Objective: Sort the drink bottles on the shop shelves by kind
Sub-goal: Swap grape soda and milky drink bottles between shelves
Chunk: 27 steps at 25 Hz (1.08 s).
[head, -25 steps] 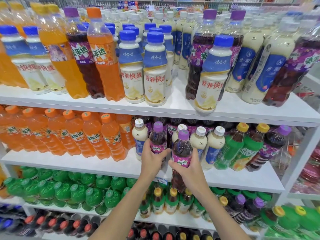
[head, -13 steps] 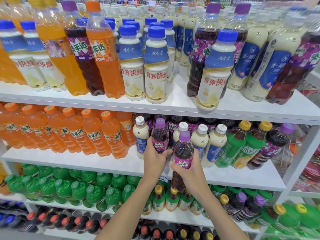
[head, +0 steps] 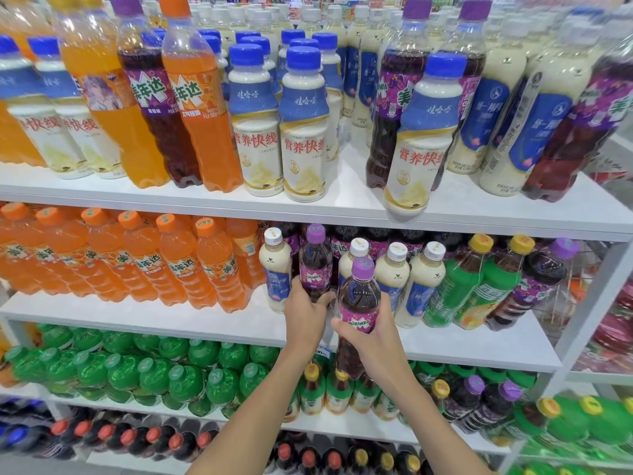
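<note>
My right hand (head: 378, 332) grips a purple-capped grape Mirinda bottle (head: 359, 296), held upright in front of the second shelf (head: 205, 323). My left hand (head: 306, 313) wraps the base of another grape Mirinda bottle (head: 315, 265) that stands on that shelf among several white-capped milk tea bottles (head: 394, 272). Orange soda bottles (head: 178, 262) fill the shelf's left part. Two yellow-capped green-label tea bottles (head: 479, 282) and one more grape bottle (head: 544, 279) stand at its right.
The top shelf (head: 342, 207) carries mixed blue-capped milk drinks, orange and grape sodas and tall milk tea bottles. Below, green soda bottles (head: 144, 368) lie in rows, with small tea and grape bottles to their right. The white shelf post (head: 596, 303) stands at the right.
Both hands have risen slightly with their bottles. The right-hand bottle sits a little higher and closer to the second shelf's milk tea bottles.
</note>
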Each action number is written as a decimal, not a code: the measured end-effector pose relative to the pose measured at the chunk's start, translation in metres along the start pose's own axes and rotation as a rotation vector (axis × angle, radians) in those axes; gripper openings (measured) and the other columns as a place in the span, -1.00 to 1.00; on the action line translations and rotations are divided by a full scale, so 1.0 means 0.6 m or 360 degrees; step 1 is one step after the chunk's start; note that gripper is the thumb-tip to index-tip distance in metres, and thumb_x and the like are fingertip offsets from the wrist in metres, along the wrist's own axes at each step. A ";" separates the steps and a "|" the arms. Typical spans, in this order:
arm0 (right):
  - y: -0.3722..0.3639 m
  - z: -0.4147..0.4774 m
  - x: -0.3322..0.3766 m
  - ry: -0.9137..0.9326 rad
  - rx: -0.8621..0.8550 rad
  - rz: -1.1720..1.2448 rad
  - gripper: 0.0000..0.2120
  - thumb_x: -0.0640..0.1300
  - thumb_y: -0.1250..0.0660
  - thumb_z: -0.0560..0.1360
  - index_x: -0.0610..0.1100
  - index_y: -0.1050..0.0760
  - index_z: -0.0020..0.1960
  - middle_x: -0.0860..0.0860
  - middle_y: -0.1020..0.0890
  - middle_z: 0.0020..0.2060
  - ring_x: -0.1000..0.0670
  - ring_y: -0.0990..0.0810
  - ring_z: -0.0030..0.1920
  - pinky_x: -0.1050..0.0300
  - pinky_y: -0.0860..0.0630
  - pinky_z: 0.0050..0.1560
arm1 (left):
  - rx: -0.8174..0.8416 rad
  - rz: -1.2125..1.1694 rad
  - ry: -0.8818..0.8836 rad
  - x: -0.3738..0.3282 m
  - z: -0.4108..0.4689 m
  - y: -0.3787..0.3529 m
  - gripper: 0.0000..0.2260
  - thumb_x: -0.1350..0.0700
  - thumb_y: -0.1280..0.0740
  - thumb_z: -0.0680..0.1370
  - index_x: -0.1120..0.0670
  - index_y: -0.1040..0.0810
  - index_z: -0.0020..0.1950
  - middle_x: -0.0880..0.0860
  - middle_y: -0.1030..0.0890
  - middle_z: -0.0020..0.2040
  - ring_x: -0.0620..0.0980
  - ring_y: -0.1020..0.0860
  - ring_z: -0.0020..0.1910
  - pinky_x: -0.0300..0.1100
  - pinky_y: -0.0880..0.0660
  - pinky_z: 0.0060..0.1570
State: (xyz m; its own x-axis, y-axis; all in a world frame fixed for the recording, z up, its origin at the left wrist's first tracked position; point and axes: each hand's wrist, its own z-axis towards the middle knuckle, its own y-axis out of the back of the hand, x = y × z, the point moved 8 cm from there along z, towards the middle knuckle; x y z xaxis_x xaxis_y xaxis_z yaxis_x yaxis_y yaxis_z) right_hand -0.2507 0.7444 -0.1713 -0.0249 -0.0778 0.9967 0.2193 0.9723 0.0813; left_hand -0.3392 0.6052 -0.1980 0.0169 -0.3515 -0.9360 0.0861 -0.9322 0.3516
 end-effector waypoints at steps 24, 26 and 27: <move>-0.049 -0.005 0.010 -0.0024 0.0029 0.0082 -0.37 -0.18 -0.55 0.48 0.11 -0.33 0.41 0.28 -0.62 0.17 0.19 -0.60 0.22 -0.01 -0.51 0.33 | 0.0041 -0.0059 -0.0011 0.058 0.084 0.093 -0.69 0.16 -0.50 0.48 0.07 -0.51 0.17 0.03 -0.65 -0.05 -0.02 -0.63 -0.09 -0.15 -0.52 -0.11; -0.059 -0.002 0.012 -0.0026 0.0042 0.0078 -0.37 -0.16 -0.55 0.48 0.09 -0.33 0.42 0.31 -0.61 0.16 0.21 -0.59 0.21 0.00 -0.51 0.32 | 0.0095 -0.0101 -0.0002 0.055 0.068 0.103 -0.78 0.20 -0.49 0.50 0.07 -0.51 0.06 0.00 -0.62 -0.17 -0.12 -0.59 -0.22 -0.24 -0.47 -0.19; -0.065 0.000 0.013 -0.0026 0.0046 0.0065 -0.41 -0.15 -0.55 0.48 0.09 -0.34 0.39 0.32 -0.61 0.12 0.21 -0.60 0.19 -0.01 -0.52 0.31 | 0.0121 -0.0140 0.0014 0.054 0.059 0.108 -0.80 0.22 -0.48 0.51 0.07 -0.50 0.02 -0.02 -0.61 -0.20 -0.16 -0.58 -0.27 -0.26 -0.46 -0.21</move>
State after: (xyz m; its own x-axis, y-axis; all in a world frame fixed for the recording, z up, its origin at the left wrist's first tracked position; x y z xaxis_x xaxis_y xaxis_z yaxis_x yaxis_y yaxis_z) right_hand -0.2594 0.7059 -0.1665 -0.0326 -0.0345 0.9989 0.1919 0.9806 0.0401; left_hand -0.3686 0.5302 -0.2052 0.0215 -0.2676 -0.9633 0.0120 -0.9634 0.2679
